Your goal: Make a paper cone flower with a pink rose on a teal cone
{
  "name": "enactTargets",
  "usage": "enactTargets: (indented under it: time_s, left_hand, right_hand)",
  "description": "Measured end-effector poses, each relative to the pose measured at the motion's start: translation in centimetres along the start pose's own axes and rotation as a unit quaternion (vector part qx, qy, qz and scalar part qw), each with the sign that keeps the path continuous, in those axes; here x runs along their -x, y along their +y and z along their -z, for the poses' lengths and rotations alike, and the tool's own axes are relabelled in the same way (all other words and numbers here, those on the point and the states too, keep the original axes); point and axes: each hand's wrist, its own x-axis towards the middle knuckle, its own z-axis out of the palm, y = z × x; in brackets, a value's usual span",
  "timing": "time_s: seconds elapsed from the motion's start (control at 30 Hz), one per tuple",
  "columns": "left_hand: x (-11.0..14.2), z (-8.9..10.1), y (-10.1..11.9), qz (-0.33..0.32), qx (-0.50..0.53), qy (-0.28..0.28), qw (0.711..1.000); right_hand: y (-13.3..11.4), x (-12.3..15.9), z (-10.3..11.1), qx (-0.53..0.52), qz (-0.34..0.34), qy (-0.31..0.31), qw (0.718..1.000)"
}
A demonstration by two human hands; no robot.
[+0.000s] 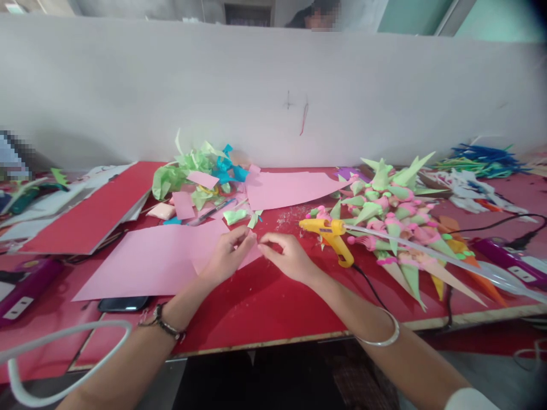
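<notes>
Above the middle of the red table, my left hand is closed, thumb and forefinger pinching a small piece of pink paper. My right hand meets it from the right, thumb and forefinger pressed together at the paper's edge; whatever lies between those fingertips is too small to make out. Under and beside my left hand lie large pink paper sheets. To the right of my right hand stands a yellow glue gun with a clear glue stick running out of its back.
Pink and green paper cone figures are piled on the right. Green crumpled paper and another pink sheet lie at the back. A red board and purple power strip sit left. A phone pokes out under the pink sheet.
</notes>
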Motion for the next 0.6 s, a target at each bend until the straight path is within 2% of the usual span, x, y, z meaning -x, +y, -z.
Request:
enactTargets:
  time_s: [0.13,0.2,0.3,0.4,0.6]
  left_hand:
    - [0.18,-0.1,0.15,0.008,0.02,-0.004,1.0]
    - [0.19,-0.04,0.28,0.013,0.034,-0.017,0.999]
    - [0.25,0.09,0.51,0.01,0.032,-0.079,0.996]
    - [0.37,0.11,0.58,-0.012,0.011,-0.131,0.991]
    - [0.55,-0.03,0.64,-0.024,-0.016,-0.121,0.992]
  right_hand:
    - [0.16,-0.09,-0.25,0.001,-0.005,-0.033,0.999]
    - [0.22,-0.07,-0.26,0.013,-0.003,-0.03,0.999]
    - [0.2,0.04,-0.1,0.044,0.003,0.007,0.999]
    - [0.09,0.17,0.07,0.059,0.009,0.007,0.998]
    - [0.18,0.24,0.11,0.077,0.011,-0.025,0.997]
